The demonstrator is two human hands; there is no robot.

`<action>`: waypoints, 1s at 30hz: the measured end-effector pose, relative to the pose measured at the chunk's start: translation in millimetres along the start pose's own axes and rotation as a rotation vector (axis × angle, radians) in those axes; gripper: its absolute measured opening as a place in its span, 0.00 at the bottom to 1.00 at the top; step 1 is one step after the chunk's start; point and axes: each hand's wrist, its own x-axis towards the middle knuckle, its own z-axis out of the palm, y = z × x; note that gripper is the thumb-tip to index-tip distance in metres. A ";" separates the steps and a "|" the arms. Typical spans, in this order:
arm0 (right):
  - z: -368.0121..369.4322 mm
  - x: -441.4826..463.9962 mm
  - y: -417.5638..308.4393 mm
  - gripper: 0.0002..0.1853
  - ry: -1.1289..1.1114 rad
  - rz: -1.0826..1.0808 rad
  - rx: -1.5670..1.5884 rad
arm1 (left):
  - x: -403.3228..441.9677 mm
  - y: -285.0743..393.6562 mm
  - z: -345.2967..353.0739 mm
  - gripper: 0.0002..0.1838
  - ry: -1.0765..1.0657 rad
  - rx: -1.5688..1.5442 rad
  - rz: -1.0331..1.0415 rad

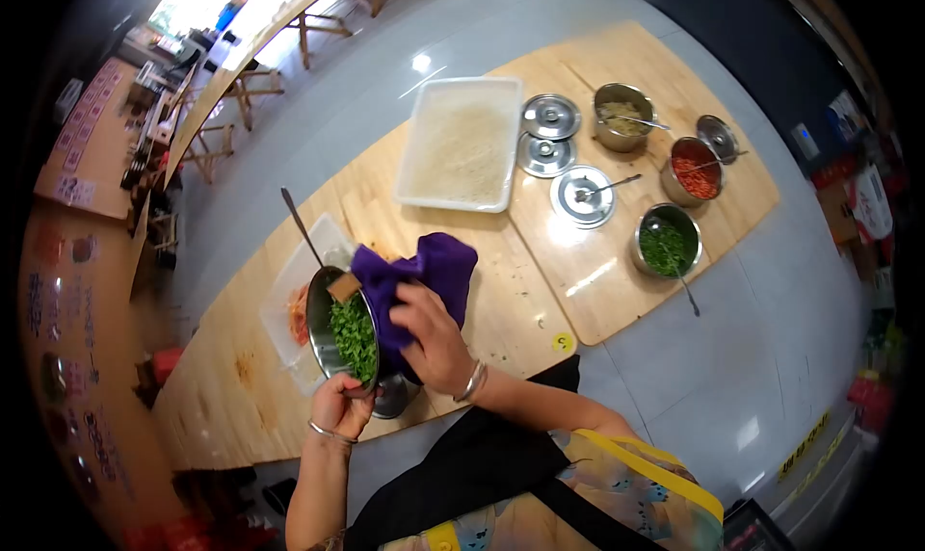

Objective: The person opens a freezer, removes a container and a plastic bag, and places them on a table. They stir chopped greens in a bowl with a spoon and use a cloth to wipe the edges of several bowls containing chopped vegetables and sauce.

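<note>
My left hand (344, 405) grips the near rim of a metal pot (323, 344), which is tilted so its mouth faces me. Chopped green herbs (354, 339) lie inside it. A long-handled utensil (301, 225) leans out past the far rim, near a small tan square piece (343, 287) I cannot identify. Against the pot's right side is a bunched purple cloth (445, 267). My right hand (434, 339) has its fingers curled onto this cloth. Behind the pot, a clear plastic container (279, 310) with reddish-orange food is partly hidden.
On the wooden table (491, 301) stands a white tub (462, 146) of pale powder. Several metal lids (583, 196) lie to its right. Farther right are pots of yellowish food (623, 118), chopped red food (696, 177) and chopped greens (665, 249), with spoons in them.
</note>
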 end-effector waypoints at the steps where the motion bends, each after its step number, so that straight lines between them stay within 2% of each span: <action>1: -6.5 11.9 6.3 0.17 0.011 0.051 0.030 | -6.9 -3.9 16.5 0.13 0.050 0.035 0.049; 2: -14.0 25.9 16.3 0.16 -0.013 0.163 0.163 | -4.5 -6.3 19.2 0.13 0.034 0.042 0.043; 3: -26.7 39.1 24.7 0.13 -0.141 0.351 0.269 | -2.1 -9.1 17.1 0.12 -0.061 0.035 0.030; 5: -35.9 48.6 43.1 0.14 -0.189 0.860 1.029 | -0.2 -16.6 17.7 0.12 -0.162 0.028 0.022; 6: -39.1 47.7 45.7 0.15 -0.124 0.900 1.248 | 1.6 -21.2 21.4 0.16 -0.154 0.017 0.058; 7: -40.1 44.4 48.0 0.15 -0.128 0.891 1.243 | 5.4 -24.8 24.2 0.22 -0.147 0.005 0.094; 9: -36.9 26.8 61.2 0.20 -0.063 1.057 1.540 | 22.2 -29.0 23.1 0.23 -0.188 -0.039 0.096; 10: -31.8 16.5 74.6 0.23 -0.048 1.107 1.517 | 32.4 -30.3 20.0 0.23 -0.228 -0.086 0.114; 11: -42.0 16.4 56.3 0.22 -0.092 1.123 1.496 | 41.7 -31.4 15.4 0.24 -0.266 -0.133 0.131; 13: -36.1 -9.6 72.1 0.21 -0.131 1.138 1.619 | 50.7 -29.0 23.0 0.25 -0.300 -0.148 0.164; 15: -56.2 -21.4 57.0 0.21 -0.162 1.197 1.506 | 48.4 -28.8 49.7 0.24 -0.092 -0.037 0.259; 17: -85.0 -19.6 37.9 0.20 -0.202 1.259 1.389 | 69.4 -31.7 36.2 0.25 -0.092 -0.086 0.251; 19: -117.6 -8.3 16.5 0.18 -0.175 1.351 1.388 | 86.1 -37.4 32.1 0.28 0.026 -0.123 0.232; 23: -198.5 17.5 -54.7 0.19 0.064 1.149 1.063 | 116.6 -57.2 26.3 0.27 0.004 -0.178 0.158; 25: -234.1 -54.0 -2.6 0.20 -0.276 1.231 0.636 | 146.1 -70.4 12.8 0.27 0.002 -0.235 0.119; 27: -227.3 -79.0 -36.6 0.18 0.012 1.662 0.739 | 176.7 -81.6 10.3 0.27 0.052 -0.279 0.097; 30: -254.5 -142.5 -15.7 0.17 -0.034 1.597 0.636 | 225.9 -92.6 -5.4 0.26 0.112 -0.387 0.028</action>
